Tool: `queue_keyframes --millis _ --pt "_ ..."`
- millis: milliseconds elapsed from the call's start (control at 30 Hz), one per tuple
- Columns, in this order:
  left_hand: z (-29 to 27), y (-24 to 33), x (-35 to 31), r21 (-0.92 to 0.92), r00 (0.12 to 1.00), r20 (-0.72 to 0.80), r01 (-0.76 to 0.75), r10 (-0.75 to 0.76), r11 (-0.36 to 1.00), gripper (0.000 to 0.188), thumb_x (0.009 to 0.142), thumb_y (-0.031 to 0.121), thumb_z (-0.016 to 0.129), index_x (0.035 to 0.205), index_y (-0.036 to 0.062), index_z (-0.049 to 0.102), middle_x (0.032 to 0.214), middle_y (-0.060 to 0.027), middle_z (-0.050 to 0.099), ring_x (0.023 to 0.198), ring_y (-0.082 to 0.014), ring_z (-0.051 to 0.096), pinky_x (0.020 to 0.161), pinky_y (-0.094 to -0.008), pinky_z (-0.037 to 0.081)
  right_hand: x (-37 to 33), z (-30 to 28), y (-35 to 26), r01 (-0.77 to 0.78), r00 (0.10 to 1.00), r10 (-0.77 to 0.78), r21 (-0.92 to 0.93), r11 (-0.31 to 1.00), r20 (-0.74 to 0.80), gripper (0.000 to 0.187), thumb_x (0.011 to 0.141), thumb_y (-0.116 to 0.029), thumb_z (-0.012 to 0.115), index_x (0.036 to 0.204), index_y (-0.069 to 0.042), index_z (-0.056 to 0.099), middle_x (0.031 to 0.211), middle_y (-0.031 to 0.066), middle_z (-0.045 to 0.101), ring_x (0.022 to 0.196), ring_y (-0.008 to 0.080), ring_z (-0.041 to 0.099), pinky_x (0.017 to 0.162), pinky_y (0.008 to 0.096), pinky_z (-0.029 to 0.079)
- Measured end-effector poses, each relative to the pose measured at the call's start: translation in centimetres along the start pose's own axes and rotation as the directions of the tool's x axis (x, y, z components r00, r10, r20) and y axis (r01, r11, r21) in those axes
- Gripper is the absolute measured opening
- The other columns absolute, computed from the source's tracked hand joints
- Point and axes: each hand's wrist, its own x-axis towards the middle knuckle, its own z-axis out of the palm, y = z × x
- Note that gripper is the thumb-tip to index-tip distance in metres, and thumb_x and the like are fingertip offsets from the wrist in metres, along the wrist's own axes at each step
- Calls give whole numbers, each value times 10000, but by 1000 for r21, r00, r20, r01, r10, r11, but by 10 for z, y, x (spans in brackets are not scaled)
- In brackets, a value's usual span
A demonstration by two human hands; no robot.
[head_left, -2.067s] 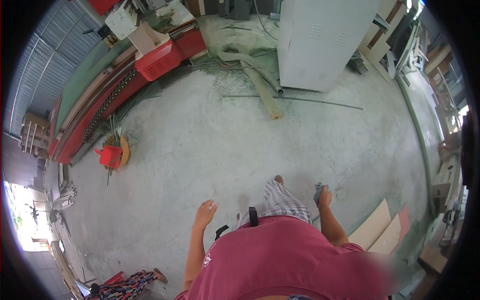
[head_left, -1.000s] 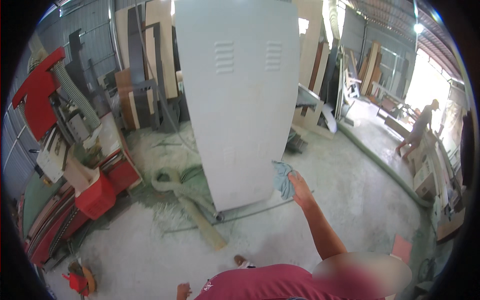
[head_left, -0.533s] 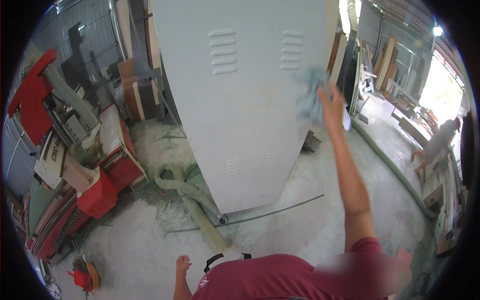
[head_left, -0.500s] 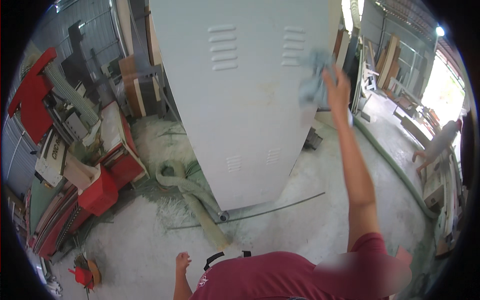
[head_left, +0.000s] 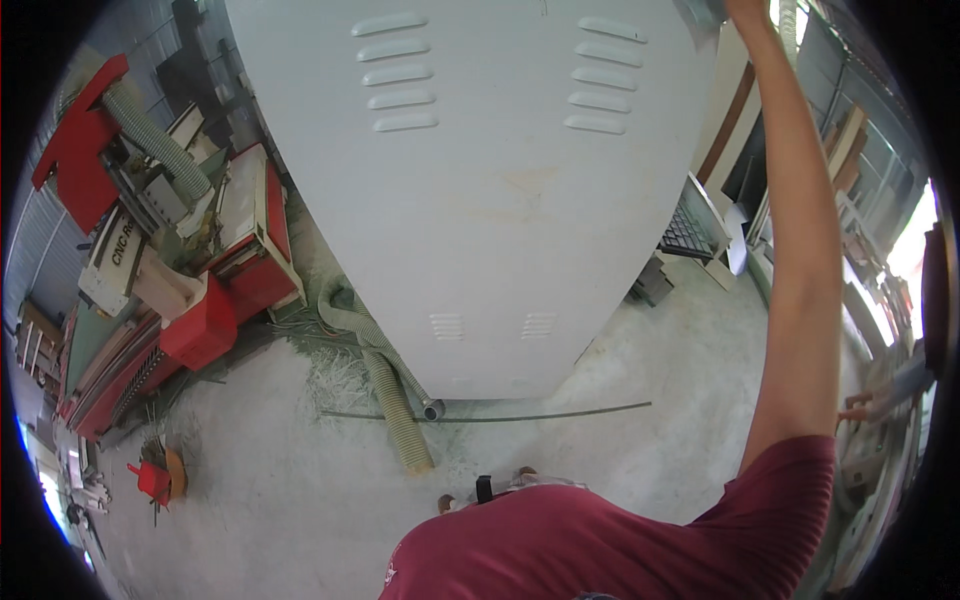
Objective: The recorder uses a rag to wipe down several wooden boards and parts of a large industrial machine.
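A tall grey metal cabinet [head_left: 480,250] with rows of louvred vents stands in front of me. Brownish smudges mark the middle of its panel. My right arm reaches up along the cabinet's right edge, and my right hand [head_left: 746,10] is cut off by the top of the picture. Against the upper right of the panel, it holds a blue-grey cloth [head_left: 702,12], of which only a part shows. My left hand is out of view.
A red and white machine [head_left: 200,325] stands at left with a ribbed hose. Another hose [head_left: 395,410] and a thin rod [head_left: 540,413] lie on the floor by the cabinet's foot. A keyboard [head_left: 686,232] sits behind its right side. Another person's hand [head_left: 858,405] shows at right.
My right hand has moved up with the cloth, from beside the right vents to the top edge. My left hand has left the picture. The cabinet looks nearer.
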Motion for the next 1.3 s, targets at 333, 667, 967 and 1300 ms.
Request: queue_keyframes --millis 333,667,967,1300 --pt "212 27 -30 378 747 -189 -544 638 749 276 771 309 620 866 51 594 781 -154 627 743 -349 613 635 -470 494 -482 -101 -77 -154 639 -400 618 771 657 235 719 -110 679 948 -71 640 980 131 595 878 321 552 768 438 424" --pt "130 315 -147 -878 872 293 84 391 471 524 920 496 448 1062 7 575 1051 -91 610 900 -185 619 812 -284 485 -470 -268 -266 -824 369 -426 503 261 826 355 734 -28 601 1079 -57 524 1141 183 455 1116 351 439 944 408 357" --pt "111 305 -186 -968 869 64 173 490 -181 575 910 589 358 1250 131 431 1164 -71 531 1032 -210 572 896 -412 486 -441 -337 -316 -851 416 -650 525 -31 636 326 713 -36 600 1022 -14 501 976 131 487 948 290 496 865 350 390" --pt "64 266 -193 -989 980 66 89 190 -115 286 920 266 536 1142 87 521 1067 -59 585 940 -180 600 743 -395 537 -426 -354 -357 -896 293 -920 412 -168 261 400 717 -138 675 1083 -66 531 1092 136 490 1013 307 511 869 368 410"
